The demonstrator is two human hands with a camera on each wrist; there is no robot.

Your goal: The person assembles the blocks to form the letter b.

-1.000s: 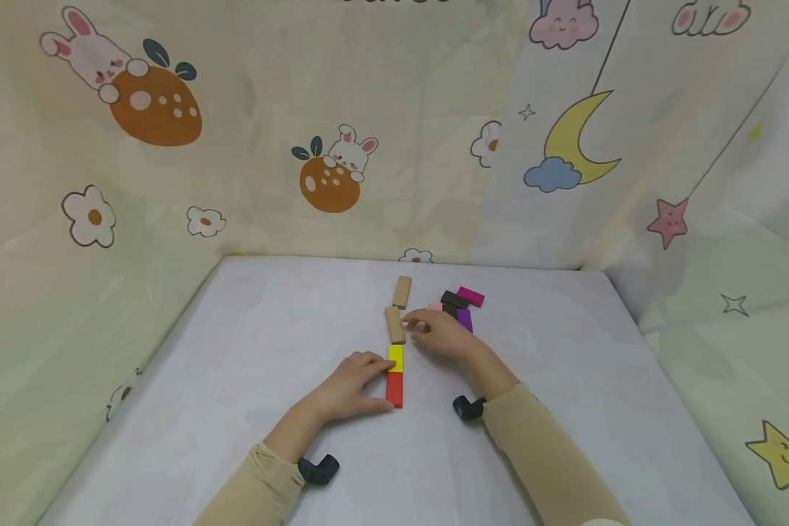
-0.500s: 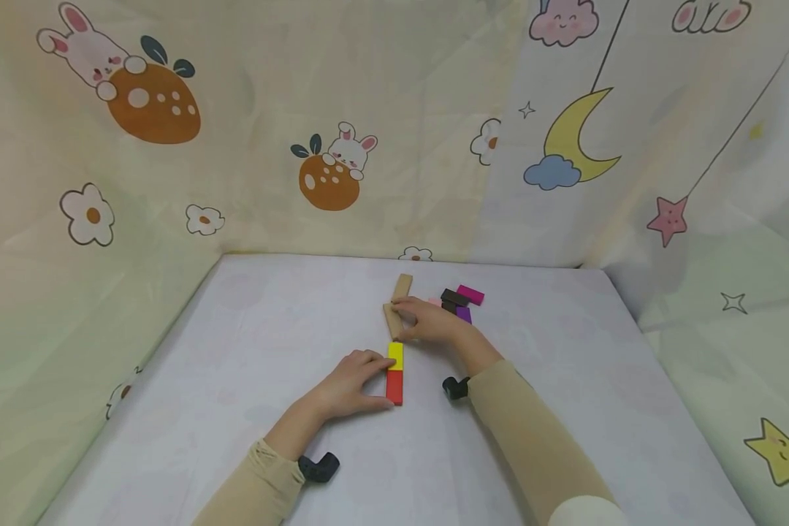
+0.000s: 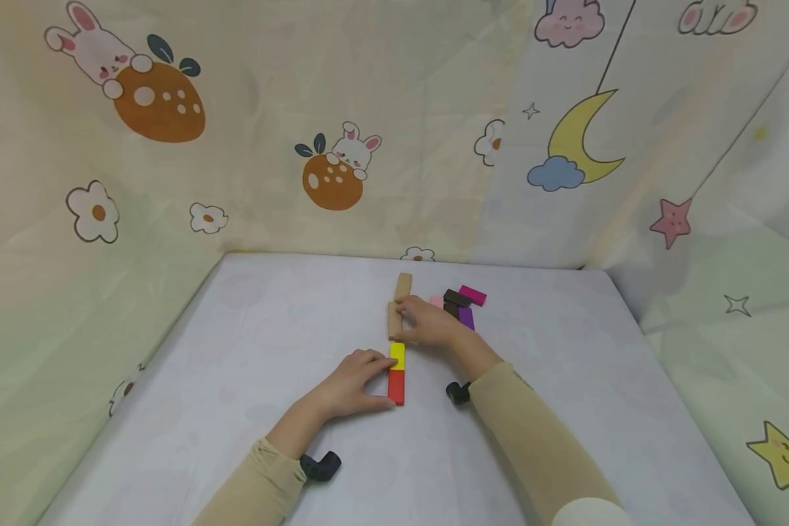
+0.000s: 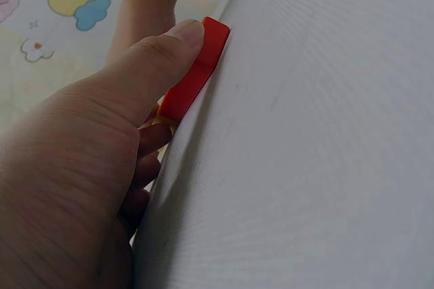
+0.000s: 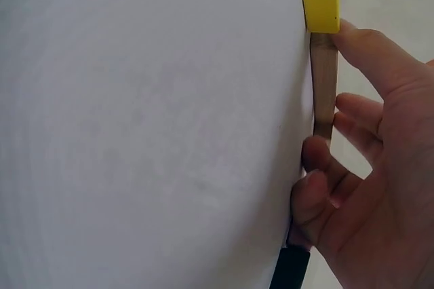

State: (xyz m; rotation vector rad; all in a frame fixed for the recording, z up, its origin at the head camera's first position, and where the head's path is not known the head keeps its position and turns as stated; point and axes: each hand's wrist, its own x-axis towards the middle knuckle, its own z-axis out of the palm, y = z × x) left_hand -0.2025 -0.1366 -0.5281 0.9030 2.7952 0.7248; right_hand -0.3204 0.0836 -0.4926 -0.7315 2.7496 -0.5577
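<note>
In the head view, a yellow block (image 3: 397,356) and a red block (image 3: 397,387) lie end to end in a line. My left hand (image 3: 347,386) rests against them from the left, thumb at the red block's near end and index fingertip on the yellow one. Beyond them lies a plain wooden block (image 3: 394,321), its near end close to the yellow block. My right hand (image 3: 432,323) holds this wooden block lengthwise, thumb at the near end and fingers toward the far end. A second wooden block (image 3: 404,285) lies behind it, slightly tilted.
Right of the wooden blocks sits a loose group: a pink block (image 3: 437,301), dark blocks (image 3: 456,298), a purple block (image 3: 466,318) and a magenta block (image 3: 473,295). The white table (image 3: 289,307) meets a printed cloth backdrop (image 3: 408,88) at its far edge.
My right hand has moved left onto the nearer wooden block, which has turned from slanted to nearly straight in line with the yellow block. My left hand has stayed in place.
</note>
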